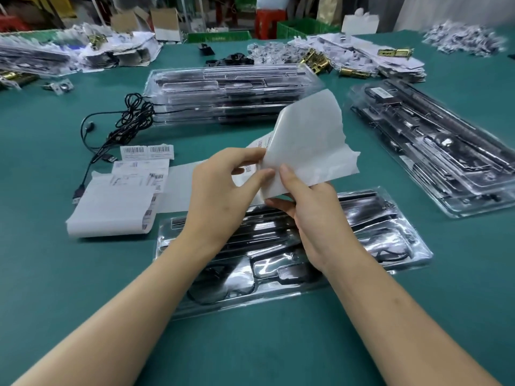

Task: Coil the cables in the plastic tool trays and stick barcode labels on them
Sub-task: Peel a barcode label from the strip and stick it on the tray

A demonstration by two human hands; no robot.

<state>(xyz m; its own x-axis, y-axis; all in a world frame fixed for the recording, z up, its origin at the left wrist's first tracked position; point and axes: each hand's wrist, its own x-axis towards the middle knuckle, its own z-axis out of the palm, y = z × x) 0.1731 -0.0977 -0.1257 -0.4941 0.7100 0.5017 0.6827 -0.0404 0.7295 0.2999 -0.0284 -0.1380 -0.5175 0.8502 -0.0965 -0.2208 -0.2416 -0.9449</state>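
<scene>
Green tabletop [278, 344], glossy clear tray [415, 250], ragged white label backing [309, 140]

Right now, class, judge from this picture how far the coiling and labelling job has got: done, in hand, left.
Done: the right stack's top tray carries a barcode label. In hand: left hand and right hand pinch the label sheet above the near tray, which shows no label. Left: the back stack, its black cables trailing loose.
</scene>
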